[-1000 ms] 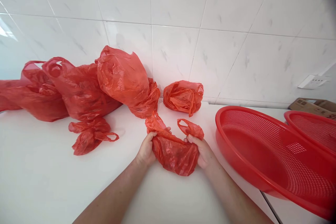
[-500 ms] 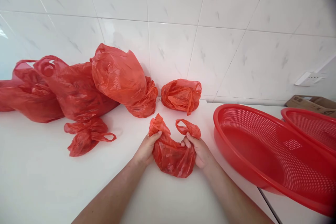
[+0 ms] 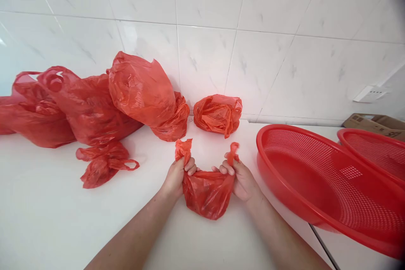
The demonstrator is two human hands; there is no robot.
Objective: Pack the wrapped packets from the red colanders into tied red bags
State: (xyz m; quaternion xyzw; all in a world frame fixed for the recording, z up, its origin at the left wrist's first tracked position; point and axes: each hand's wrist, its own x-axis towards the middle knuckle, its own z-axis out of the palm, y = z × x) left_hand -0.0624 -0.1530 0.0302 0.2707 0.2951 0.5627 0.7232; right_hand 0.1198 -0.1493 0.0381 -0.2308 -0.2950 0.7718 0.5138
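A small red plastic bag (image 3: pixel 209 194) hangs between my hands over the white table, its lower part bulging with contents I cannot make out. My left hand (image 3: pixel 179 176) is closed round its left handle, whose crumpled end sticks up above the fist. Round the right handle my right hand (image 3: pixel 238 177) is closed too, with a short twisted end showing above the fingers. The bag's top edge is stretched between the two fists.
Large red bags (image 3: pixel 91 109) lean against the tiled wall at the left and middle. A small knotted bag (image 3: pixel 104 164) lies in front of them, and a crumpled bag (image 3: pixel 218 114) behind my hands. Red baskets (image 3: pixel 303 177) and a cardboard box (image 3: pixel 376 124) stand at the right.
Both hands have closed more fully round the handles. The bag's top edge is now pulled straighter, and the handle ends stand more upright and narrower.
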